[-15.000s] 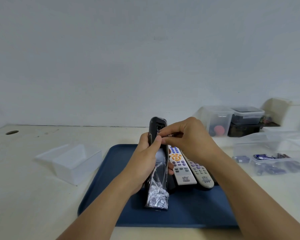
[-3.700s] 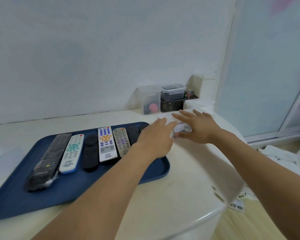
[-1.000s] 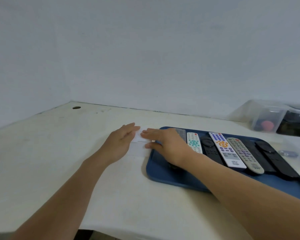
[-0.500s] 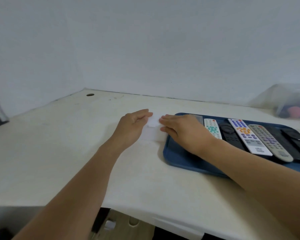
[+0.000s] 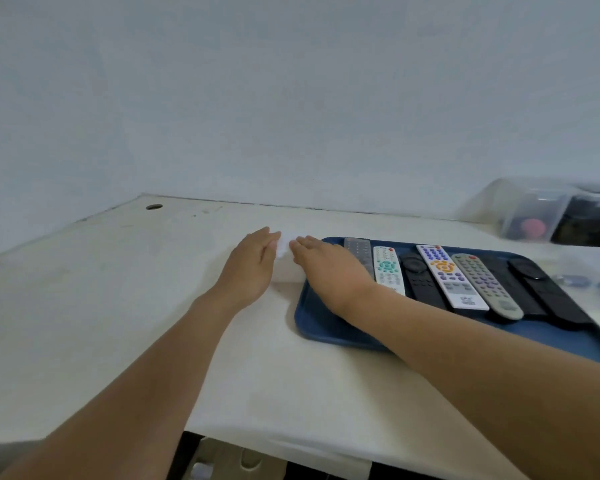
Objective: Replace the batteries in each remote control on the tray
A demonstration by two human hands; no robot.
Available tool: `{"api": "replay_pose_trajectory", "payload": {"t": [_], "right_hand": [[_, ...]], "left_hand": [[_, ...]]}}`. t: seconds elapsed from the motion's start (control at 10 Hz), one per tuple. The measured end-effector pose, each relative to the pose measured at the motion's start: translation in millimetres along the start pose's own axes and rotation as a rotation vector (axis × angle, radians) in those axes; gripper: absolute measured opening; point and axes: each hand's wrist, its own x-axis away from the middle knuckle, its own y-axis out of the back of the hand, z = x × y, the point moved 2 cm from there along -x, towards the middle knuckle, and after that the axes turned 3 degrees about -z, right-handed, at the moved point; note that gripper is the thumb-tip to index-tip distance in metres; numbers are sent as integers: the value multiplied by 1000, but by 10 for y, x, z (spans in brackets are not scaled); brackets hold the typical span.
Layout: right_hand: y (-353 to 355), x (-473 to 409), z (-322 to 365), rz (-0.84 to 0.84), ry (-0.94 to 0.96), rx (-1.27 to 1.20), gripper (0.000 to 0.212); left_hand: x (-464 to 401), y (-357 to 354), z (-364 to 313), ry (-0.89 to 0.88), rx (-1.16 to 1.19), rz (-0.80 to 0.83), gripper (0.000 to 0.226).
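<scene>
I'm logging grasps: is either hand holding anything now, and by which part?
Nothing is gripped. The left hand and right hand lie flat with straight fingers against the two sides of a clear box.

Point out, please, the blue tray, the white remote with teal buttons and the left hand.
blue tray [image 5: 326, 332]: head view, near left rim.
white remote with teal buttons [image 5: 388, 270]: head view, keypad.
left hand [image 5: 248, 266]: head view, back.

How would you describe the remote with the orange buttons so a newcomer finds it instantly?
Find the blue tray on the white table. Remotes lie side by side on it. The white remote lies between two black ones, alone in having purple buttons above an orange ring.
</scene>
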Motion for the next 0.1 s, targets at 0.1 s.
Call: {"api": "replay_pose_trajectory", "payload": {"t": [0.1], "right_hand": [[139,18,-64,-6,2,-150,37]], "left_hand": [[-109,41,-6,53,6,11,41]]}}
